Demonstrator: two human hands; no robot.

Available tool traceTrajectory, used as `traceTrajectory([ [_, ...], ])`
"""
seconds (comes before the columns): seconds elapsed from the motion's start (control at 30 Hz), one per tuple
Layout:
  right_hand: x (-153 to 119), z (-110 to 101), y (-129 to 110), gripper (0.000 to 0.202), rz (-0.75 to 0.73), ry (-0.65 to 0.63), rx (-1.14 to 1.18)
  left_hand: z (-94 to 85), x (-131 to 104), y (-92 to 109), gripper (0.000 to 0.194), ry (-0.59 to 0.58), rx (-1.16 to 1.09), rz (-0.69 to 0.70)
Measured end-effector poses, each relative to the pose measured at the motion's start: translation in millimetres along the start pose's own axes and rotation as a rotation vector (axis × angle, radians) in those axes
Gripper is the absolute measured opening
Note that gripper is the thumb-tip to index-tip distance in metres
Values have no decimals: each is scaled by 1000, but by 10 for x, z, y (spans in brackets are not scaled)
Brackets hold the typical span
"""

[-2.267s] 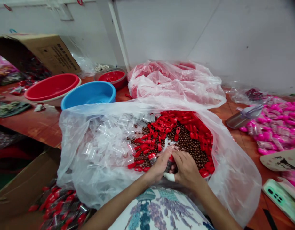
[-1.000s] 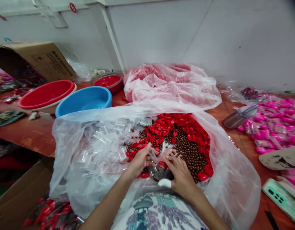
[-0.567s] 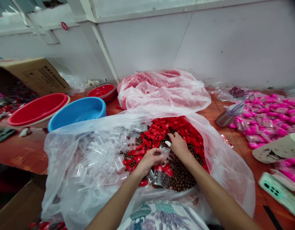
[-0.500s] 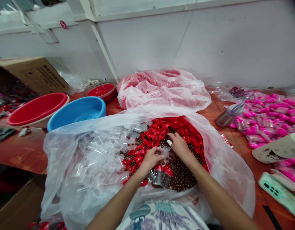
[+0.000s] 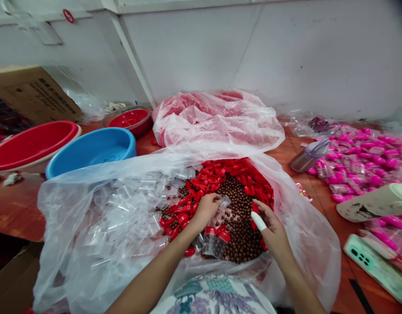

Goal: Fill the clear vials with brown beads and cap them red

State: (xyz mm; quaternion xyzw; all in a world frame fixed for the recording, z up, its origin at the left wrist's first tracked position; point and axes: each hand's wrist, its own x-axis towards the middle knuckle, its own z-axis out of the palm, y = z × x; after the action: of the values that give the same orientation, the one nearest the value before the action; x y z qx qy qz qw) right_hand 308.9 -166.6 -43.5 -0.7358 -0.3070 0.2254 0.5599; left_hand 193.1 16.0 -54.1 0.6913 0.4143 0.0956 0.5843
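Note:
My left hand (image 5: 206, 210) has its fingers closed on a small clear plastic container (image 5: 225, 202), just above the brown beads. To the right, my right hand (image 5: 272, 226), its thumb covered in white, pinches a red plastic cap (image 5: 255, 208). Brown round beads (image 5: 242, 233) lie between and below the hands in a large clear plastic bag (image 5: 305, 244) spread open. More red caps (image 5: 212, 174) are heaped around the beads. On the left side lies a pile of clear plastic containers (image 5: 122, 213). Near my left wrist, a few containers with red caps (image 5: 210, 240) rest on the beads.
A blue basin (image 5: 93, 150), a red basin (image 5: 31, 146) and a cardboard box (image 5: 34, 93) stand at the left. Behind is a bag of pinkish-red items (image 5: 217, 120). Right are pink-capped packs (image 5: 361, 161), a tumbler (image 5: 308, 155), a white bottle (image 5: 374, 203) and a phone (image 5: 377, 266).
My right hand has moved right and toward me, away from my left hand, and now has a red cap. My left hand stays over the beads with the clear container. The view has shifted slightly.

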Motion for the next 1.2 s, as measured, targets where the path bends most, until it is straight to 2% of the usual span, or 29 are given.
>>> traceTrajectory([
  [0.13, -137, -11, 66, 42, 35, -8, 32, -39, 35, -77, 26, 13, -36, -21],
  [0.27, -179, -6, 131, 42, 77, -13, 61, -31, 68, -108, 26, 75, -63, -4],
  [0.53, -216, 53, 172, 54, 139, 42, 140, 308, 283, -1, 24, 114, -248, 23],
  [0.67, -246, 46, 160, 52, 134, 64, 146, 389, 335, 66, 23, 100, -361, 32],
  [1.03, -211, 76, 164, 51, 114, 73, 88, 391, 337, 34, 24, 64, -551, 21],
  [1.2, -115, 56, 87, 46, 65, 72, 36, 334, 206, 4, 29, 8, -586, 14],
])
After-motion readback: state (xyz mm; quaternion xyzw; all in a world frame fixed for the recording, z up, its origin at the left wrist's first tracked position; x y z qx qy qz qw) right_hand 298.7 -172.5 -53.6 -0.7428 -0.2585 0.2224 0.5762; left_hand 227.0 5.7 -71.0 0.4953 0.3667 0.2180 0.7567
